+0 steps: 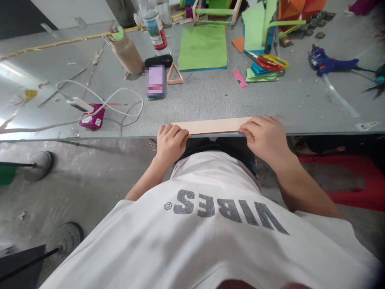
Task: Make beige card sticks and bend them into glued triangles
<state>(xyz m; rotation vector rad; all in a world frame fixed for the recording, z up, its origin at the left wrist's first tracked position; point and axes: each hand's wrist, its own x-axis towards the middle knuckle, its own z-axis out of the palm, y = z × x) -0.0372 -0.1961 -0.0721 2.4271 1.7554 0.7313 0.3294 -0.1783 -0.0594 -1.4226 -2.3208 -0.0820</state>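
A long, pale peach strip [215, 126] lies along the front edge of the grey table [198, 96]. My left hand [172, 141] pinches its left end, with the fingers bent over it. At the right end, my right hand [264, 134] holds the strip between thumb and fingers. Beyond the strip stands a small triangular frame [175, 75] of similar pale colour, beside a pixelated purple item [155, 81]. A pink cutter-like tool [239, 78] lies farther back, between the two hands.
Green sheets [203, 48], a bottle [154, 30] and a brown cup [126, 54] occupy the back. Red-handled scissors [268, 63] and a blue glue gun [332, 62] lie right. A white cable [111, 94] loops left around a purple box [92, 117].
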